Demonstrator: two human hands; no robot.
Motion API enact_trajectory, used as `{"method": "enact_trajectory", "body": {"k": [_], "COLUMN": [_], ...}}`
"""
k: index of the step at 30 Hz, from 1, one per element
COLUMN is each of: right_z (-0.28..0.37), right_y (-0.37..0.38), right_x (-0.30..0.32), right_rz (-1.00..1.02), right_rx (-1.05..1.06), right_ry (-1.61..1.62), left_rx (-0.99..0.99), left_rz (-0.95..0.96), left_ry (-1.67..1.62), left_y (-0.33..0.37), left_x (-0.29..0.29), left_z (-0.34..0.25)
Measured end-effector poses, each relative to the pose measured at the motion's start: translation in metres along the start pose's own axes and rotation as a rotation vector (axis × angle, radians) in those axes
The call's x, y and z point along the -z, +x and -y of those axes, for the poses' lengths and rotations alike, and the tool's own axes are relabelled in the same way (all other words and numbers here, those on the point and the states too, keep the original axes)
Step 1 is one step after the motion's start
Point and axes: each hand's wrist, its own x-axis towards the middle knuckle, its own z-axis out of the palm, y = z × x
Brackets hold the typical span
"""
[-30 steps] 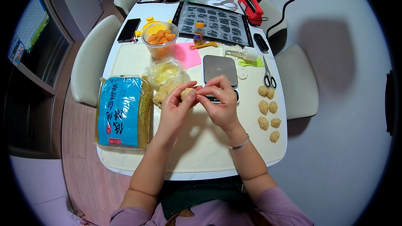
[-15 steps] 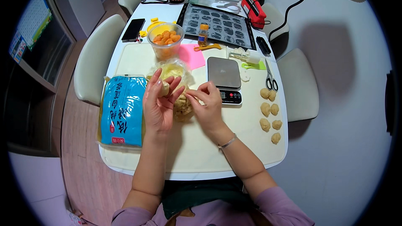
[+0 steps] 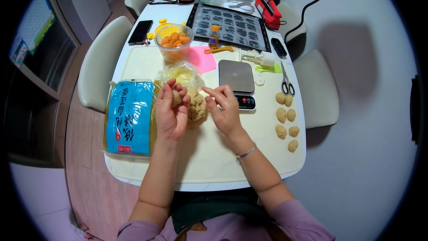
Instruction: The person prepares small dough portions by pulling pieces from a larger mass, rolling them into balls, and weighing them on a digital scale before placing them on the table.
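Observation:
My left hand (image 3: 171, 116) curls its fingers around a small lump of dough (image 3: 177, 99), held just above the mat. Between my hands sits a larger crumbly mass of pale dough (image 3: 196, 107), partly hidden behind my left fingers. My right hand (image 3: 226, 111) hovers to the right of that mass with thumb and index finger apart and nothing visible between them. Just beyond its fingers is a kitchen scale (image 3: 236, 76) with a bare metal plate. Behind the dough lies a clear plastic bag (image 3: 180, 75) with something pale yellow in it.
A blue-fronted packet (image 3: 129, 116) lies left of my hands. Several dough pieces (image 3: 281, 115) line the right edge, below scissors (image 3: 287, 82). Farther back are a tub of orange balls (image 3: 174, 47), a small bottle (image 3: 214, 38), a phone (image 3: 141, 32) and a lined baking tray (image 3: 192, 20).
My left fingers have closed further around the dough lump. My right hand has moved slightly right, away from the dough mass, and its pinch has opened.

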Motion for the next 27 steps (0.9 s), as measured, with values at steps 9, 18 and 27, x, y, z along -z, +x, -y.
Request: {"method": "enact_trajectory", "body": {"k": [9, 18, 27], "right_z": [0.02, 0.036, 0.014], "right_y": [0.0, 0.019, 0.059], "right_x": [0.01, -0.023, 0.035], "right_rz": [-0.048, 0.166, 0.063], "right_rx": [0.202, 0.296, -0.452], "right_ry": [-0.202, 0.024, 0.813], "left_rx": [0.105, 0.108, -0.053], "left_rz": [-0.13, 0.181, 0.101], "left_ry": [0.153, -0.227, -0.129], "left_y": [-0.015, -0.02, -0.012], "left_x": [-0.022, -0.016, -0.02], "left_z": [0.013, 0.024, 0.018]}}
